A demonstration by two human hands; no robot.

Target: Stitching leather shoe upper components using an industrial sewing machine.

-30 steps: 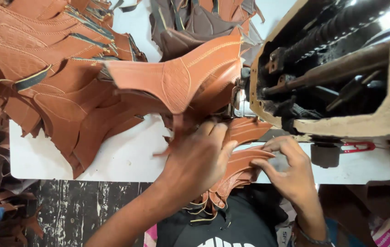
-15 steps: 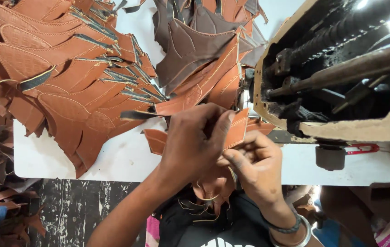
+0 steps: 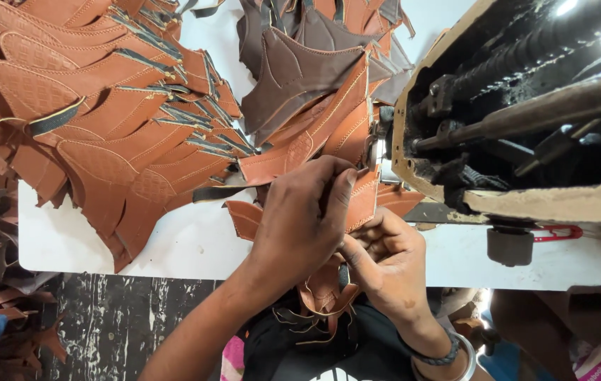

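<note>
Nearest, more tan cut pieces (image 3: 325, 296) hang below the hands, seemingly waiting; the right hand (image 3: 385, 261) is curled, pinching an edge from beneath; the left hand (image 3: 300, 219) is closed over a tan leather shoe-upper piece (image 3: 362, 201) at the bench (image 3: 173, 243) edge, just short of the sewing machine (image 3: 526, 120); beyond-left, a large stitched pile (image 3: 110, 120) suggests much is done.
</note>
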